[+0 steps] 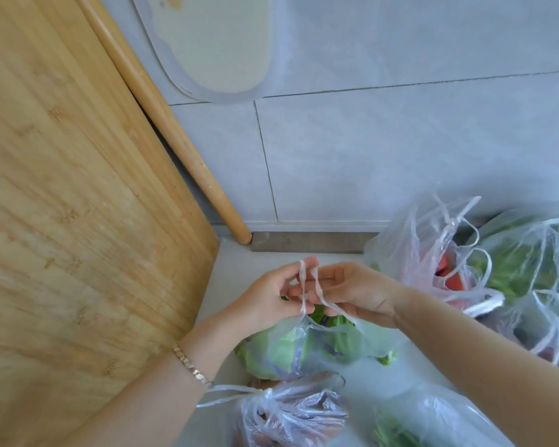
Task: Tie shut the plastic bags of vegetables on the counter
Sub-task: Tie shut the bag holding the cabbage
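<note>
A clear plastic bag with a green cabbage [284, 350] lies on the pale counter below my hands. Its two thin handles [307, 285] rise between my fingers. My left hand [271, 295] pinches one handle strand, and my right hand [359, 291] pinches the other, fingertips nearly touching above the bag's mouth. A knotted bag with brownish vegetables [297, 414] sits in front of the cabbage bag. At the right stands a knotted bag with red vegetables [439, 262], beside a bag of leafy greens [523, 269]. Another bag of greens [426, 424] lies at the bottom right.
A large bamboo cutting board [78, 188] leans at the left, with a wooden rolling pin [175, 130] propped against the grey tiled wall [400, 140]. A translucent mat [213, 43] hangs on the wall above. The counter [239, 262] shows between board and bags.
</note>
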